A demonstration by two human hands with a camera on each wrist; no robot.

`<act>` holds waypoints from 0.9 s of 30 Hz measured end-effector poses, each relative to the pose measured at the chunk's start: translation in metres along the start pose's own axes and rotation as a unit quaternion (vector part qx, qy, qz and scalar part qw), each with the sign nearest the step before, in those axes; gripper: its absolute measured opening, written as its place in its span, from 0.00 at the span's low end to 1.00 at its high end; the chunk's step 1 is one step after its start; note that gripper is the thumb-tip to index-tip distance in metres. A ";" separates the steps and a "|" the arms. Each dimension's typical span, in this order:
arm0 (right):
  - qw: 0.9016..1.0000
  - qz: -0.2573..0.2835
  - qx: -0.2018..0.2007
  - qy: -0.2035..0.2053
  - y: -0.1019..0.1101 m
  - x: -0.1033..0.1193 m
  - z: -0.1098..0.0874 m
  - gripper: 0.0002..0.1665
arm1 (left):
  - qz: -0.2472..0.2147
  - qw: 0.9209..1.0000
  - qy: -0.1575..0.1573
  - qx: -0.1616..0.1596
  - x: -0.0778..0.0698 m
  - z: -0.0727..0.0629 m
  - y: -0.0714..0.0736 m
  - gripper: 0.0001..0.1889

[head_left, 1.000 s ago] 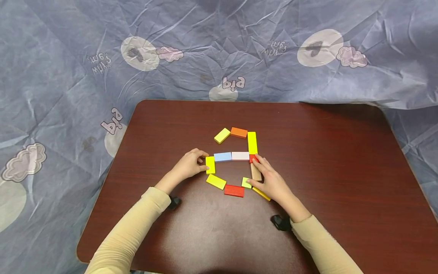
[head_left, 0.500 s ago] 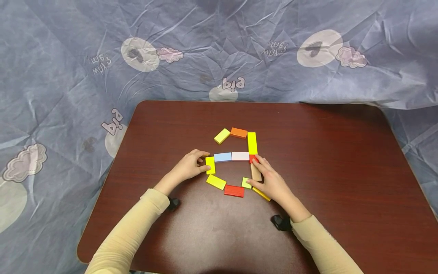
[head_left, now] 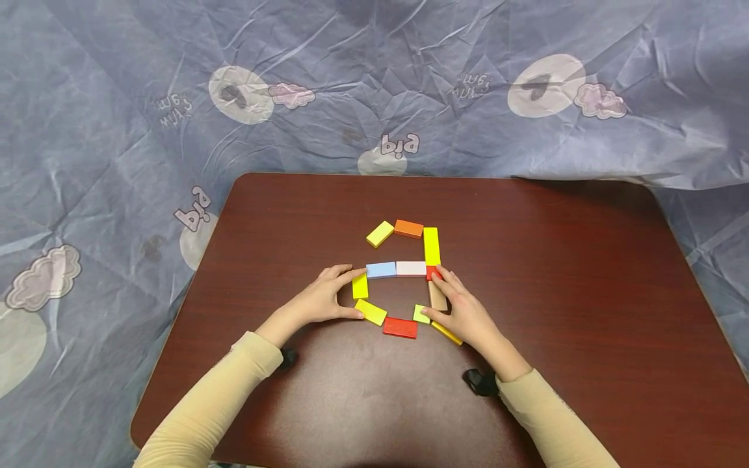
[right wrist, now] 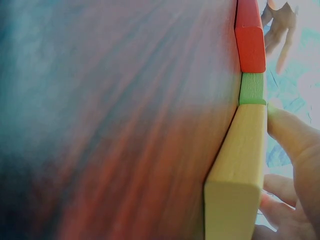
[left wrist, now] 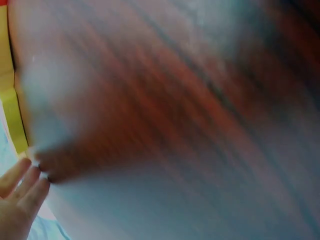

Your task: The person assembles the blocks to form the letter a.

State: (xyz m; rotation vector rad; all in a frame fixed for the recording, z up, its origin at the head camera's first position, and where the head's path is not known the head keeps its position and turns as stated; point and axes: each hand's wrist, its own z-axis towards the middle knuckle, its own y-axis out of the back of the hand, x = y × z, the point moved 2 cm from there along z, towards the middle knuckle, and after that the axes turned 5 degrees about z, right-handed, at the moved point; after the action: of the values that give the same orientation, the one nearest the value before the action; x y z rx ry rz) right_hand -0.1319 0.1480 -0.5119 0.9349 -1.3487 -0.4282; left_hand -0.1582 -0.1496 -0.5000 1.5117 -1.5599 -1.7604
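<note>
Toy blocks lie in a loose outline on the table. My left hand (head_left: pixel 318 298) spreads around its left side. The index finger crosses the top of a yellow block (head_left: pixel 359 286), its tip at the light blue block (head_left: pixel 381 270), and the thumb touches the left end of a slanted yellow block (head_left: pixel 371 312). My right hand (head_left: pixel 469 317) lies spread at the right side, fingertips on a small red block (head_left: pixel 432 272), thumb at a small green block (head_left: pixel 420 314). The palm partly covers a natural wood block (head_left: pixel 437 296) and a gold-yellow block (head_left: pixel 447 333).
A pale pink block (head_left: pixel 411 268) lies between the blue and small red ones. Beyond lie a tall yellow block (head_left: pixel 431 246), an orange block (head_left: pixel 409 228) and a light yellow block (head_left: pixel 380 234). A longer red block (head_left: pixel 400 327) is nearest the table's (head_left: pixel 556 260) front.
My left hand has widened its spread: the thumb moved down from the yellow block to the slanted one, while the index finger slid over the upper end. My right hand stays put.
</note>
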 end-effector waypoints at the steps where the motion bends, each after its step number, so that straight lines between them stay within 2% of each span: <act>1: 1.000 0.000 0.001 -0.001 0.000 0.000 0.000 0.50 | 0.004 1.000 -0.001 -0.001 -0.001 0.000 -0.001 0.49; 7: 1.000 0.004 0.004 0.000 -0.001 0.000 0.000 0.49 | 0.032 0.999 -0.014 -0.006 -0.007 0.004 -0.007 0.47; 18: 1.000 0.006 -0.001 0.003 0.000 -0.001 0.000 0.49 | 0.053 0.998 -0.009 -0.018 -0.011 0.007 -0.009 0.44; 27: 1.000 0.000 0.000 0.004 -0.001 -0.001 0.001 0.50 | 0.064 0.998 0.003 -0.017 -0.013 0.009 -0.009 0.41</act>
State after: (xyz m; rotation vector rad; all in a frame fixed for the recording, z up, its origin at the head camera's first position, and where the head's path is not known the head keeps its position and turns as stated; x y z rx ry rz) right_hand -0.1327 0.1485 -0.5132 0.9355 -1.3417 -0.4236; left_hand -0.1576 -0.1314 -0.5031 1.3679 -1.5801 -1.7014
